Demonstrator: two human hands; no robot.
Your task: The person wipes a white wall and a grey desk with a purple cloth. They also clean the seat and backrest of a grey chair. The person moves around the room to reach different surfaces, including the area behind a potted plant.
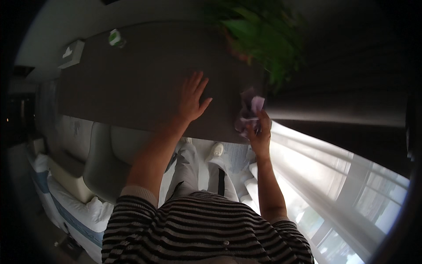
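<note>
Holding a crumpled pale purple cloth (pixel 257 103), our right hand (pixel 260 138) has its grip narrowed, fingers and thumb bent about the cloth's lower right side. The cloth lies at the right end of the dark tabletop (pixel 140 83), near its front edge. Between nine and ten o'clock from it, our left hand (pixel 190 104) holds nothing; its grip is wide, palm down on the tabletop, thumb apart from the fingers. At twelve o'clock from the cloth we see a leafy green plant (pixel 263 37), blurred. At ten o'clock from our left hand stands a small white-and-green container (pixel 115 38), with a pale tissue box (pixel 74 55) beyond. A grey chair (pixel 103 163) sits at eight o'clock, while sheer white curtains (pixel 325 176) hang at four o'clock from our right hand.
</note>
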